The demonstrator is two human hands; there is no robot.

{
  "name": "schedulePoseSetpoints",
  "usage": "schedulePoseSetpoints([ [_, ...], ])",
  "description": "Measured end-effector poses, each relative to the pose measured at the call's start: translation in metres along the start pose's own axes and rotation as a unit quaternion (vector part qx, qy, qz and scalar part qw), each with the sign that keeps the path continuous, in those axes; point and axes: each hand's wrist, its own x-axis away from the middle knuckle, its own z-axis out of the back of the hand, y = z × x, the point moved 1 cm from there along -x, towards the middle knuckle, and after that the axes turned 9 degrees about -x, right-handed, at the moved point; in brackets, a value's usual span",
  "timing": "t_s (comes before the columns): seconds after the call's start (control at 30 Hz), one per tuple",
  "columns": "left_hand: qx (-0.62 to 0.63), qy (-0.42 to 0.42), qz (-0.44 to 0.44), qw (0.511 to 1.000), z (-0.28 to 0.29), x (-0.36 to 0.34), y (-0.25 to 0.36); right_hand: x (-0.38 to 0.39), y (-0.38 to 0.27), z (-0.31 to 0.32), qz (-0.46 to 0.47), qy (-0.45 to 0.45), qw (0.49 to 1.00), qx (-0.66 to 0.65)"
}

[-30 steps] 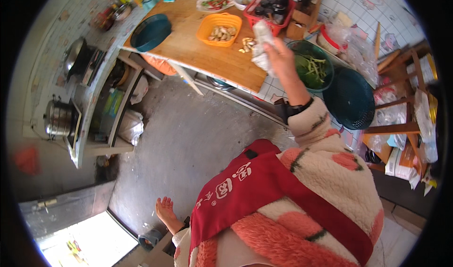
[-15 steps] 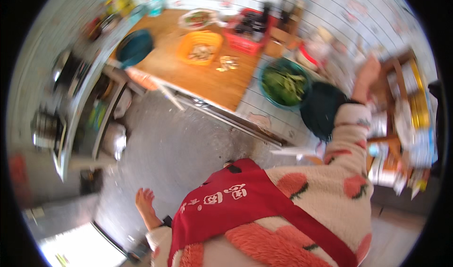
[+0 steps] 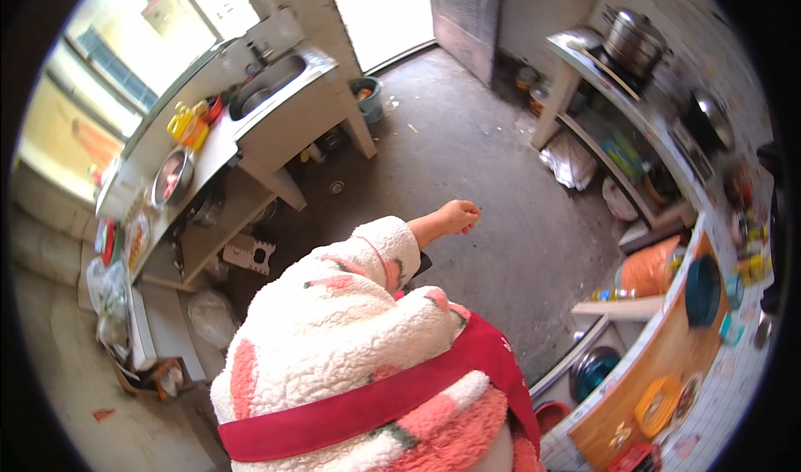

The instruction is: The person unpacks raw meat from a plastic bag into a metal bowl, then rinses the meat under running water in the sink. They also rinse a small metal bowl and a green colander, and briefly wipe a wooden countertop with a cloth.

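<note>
My left hand (image 3: 457, 218) hangs over the bare grey floor (image 3: 501, 163), in front of my body. Its fingers are loosely curled together, and I see nothing in them. A cream fleece sleeve (image 3: 388, 243) with pink patches covers the forearm. My right hand is out of view. The hand touches no object. Across my body runs the dark red strap of an apron (image 3: 350, 409).
A counter with a metal sink (image 3: 271, 84), a yellow jug (image 3: 187, 128) and a metal bowl (image 3: 173, 178) runs along the left. A bucket (image 3: 367, 97) stands near the bright doorway. Right: a steamer pot (image 3: 630, 47), a wooden worktop (image 3: 613, 418), a yellow basket (image 3: 659, 405).
My view has swung round to the left, so the worktop now lies at the lower right and the doorway shows ahead. My right hand has left the view. My left hand's fingers have curled.
</note>
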Motion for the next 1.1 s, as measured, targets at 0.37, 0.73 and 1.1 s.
schedulePoseSetpoints([
  [0.37, 0.222, 0.275, 0.097, 0.931, 0.288, 0.091, -0.216, 0.274, -0.370, -0.170, 0.025, -0.427, 0.840, -0.334],
  [0.73, 0.361, 0.438, 0.146, 0.810, 0.445, 0.173, -0.350, 0.570, -0.665, -0.202, 0.188, -0.700, 0.504, -0.470],
  [1.1, 0.442, 0.495, 0.126, 0.737, 0.556, 0.128, -0.352, 0.768, -0.853, -0.271, 0.202, -0.780, 0.364, -0.467],
])
